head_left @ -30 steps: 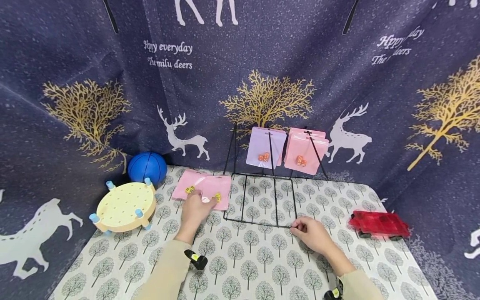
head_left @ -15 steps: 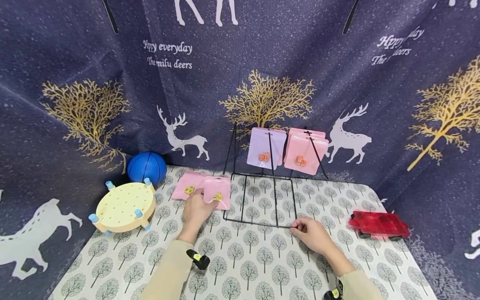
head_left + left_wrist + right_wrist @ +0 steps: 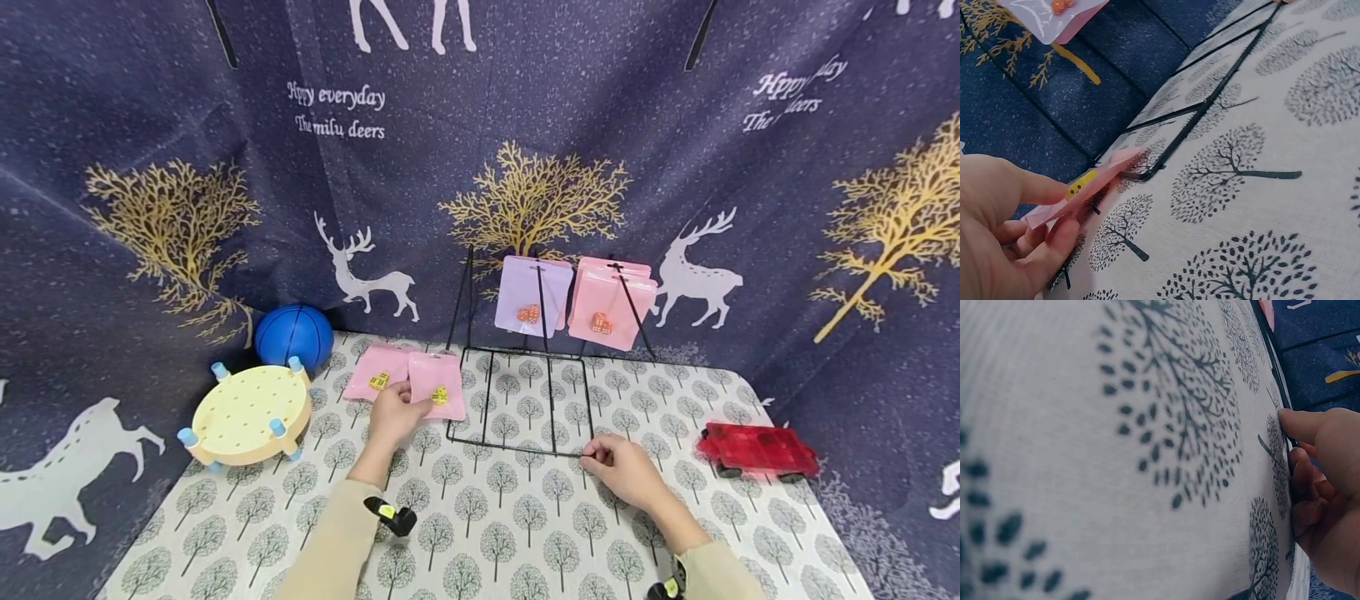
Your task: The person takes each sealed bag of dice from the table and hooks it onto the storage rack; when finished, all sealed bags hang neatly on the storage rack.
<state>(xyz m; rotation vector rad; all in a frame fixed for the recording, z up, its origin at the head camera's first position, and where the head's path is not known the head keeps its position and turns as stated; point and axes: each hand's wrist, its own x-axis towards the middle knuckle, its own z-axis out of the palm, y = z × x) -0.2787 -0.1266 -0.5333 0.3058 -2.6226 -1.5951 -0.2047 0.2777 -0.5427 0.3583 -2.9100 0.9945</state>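
Observation:
My left hand pinches the lower left edge of a pink zip bag with yellow dice in it. In the left wrist view the thumb is over the pink bag and curled fingers are under it. Another pink bag with yellow dice lies beside it on the cloth. My right hand grips the front right corner of a black wire rack. On the rack's prongs hang a lilac bag and a pink bag, both with orange dice, with more bags behind them.
At the left stand a blue ball and a round cream pegboard stool with light blue leg ends. A red toy car sits at the right. A dark printed curtain hangs behind the tree-patterned cloth.
The held pink bag has shifted a little, its far edge lower and slightly to the right. My left fingertips now lie at its lower left edge. The right hand stays at the rack corner.

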